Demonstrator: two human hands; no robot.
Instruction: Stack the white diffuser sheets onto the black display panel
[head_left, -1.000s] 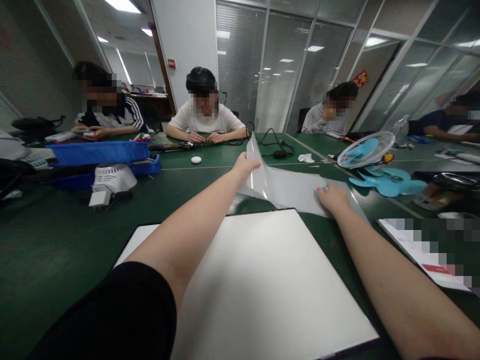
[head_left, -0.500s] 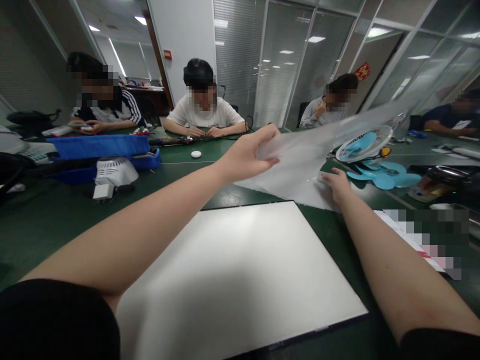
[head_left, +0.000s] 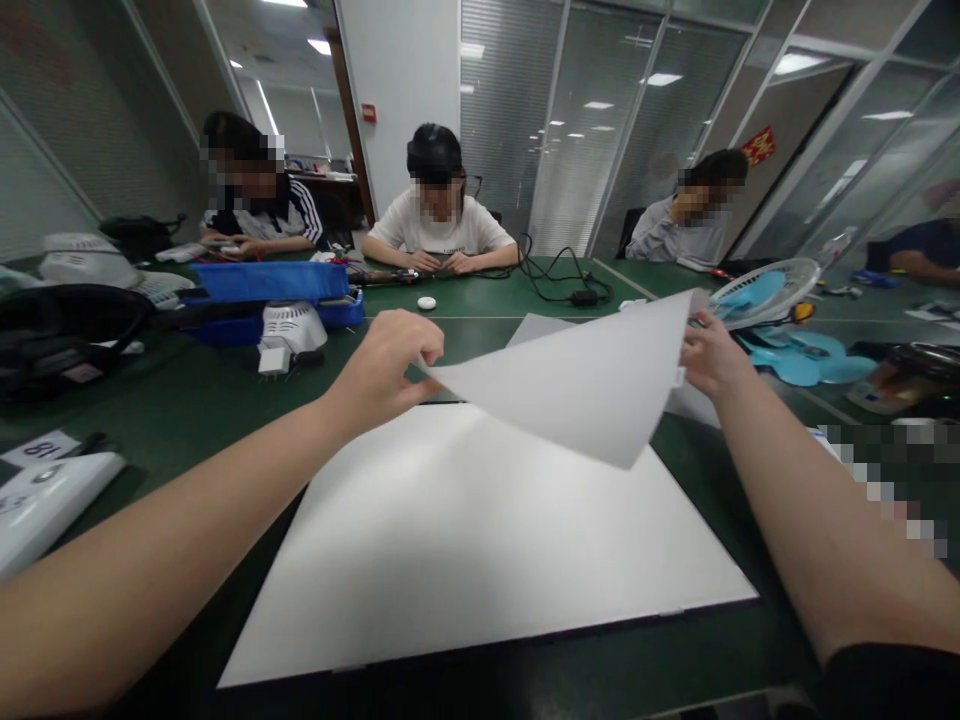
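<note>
My left hand (head_left: pixel 396 362) pinches the left corner of a thin, translucent white sheet (head_left: pixel 577 385). At the sheet's right edge, my right hand (head_left: pixel 709 352) grips it between thumb and fingers. The sheet sags and curls between both hands, above the far part of a flat white panel (head_left: pixel 480 540) with dark edges. That panel lies on the green table in front of me. Behind the raised sheet, part of another pale sheet (head_left: pixel 536 328) shows on the table; how much of it is covered I cannot tell.
Blue fan blades (head_left: pixel 814 355) and a round fan guard (head_left: pixel 772 290) lie to the right. On the left are a blue tray (head_left: pixel 277 285), a white plastic housing (head_left: pixel 292 330) and a white device (head_left: pixel 64 500). A black cable (head_left: pixel 585 296) lies farther back. Several people sit around the table.
My left hand has moved left and lower with the sheet's corner. My right hand has closed on the sheet's right edge. The sheet has swung over the panel, and the view has shifted left.
</note>
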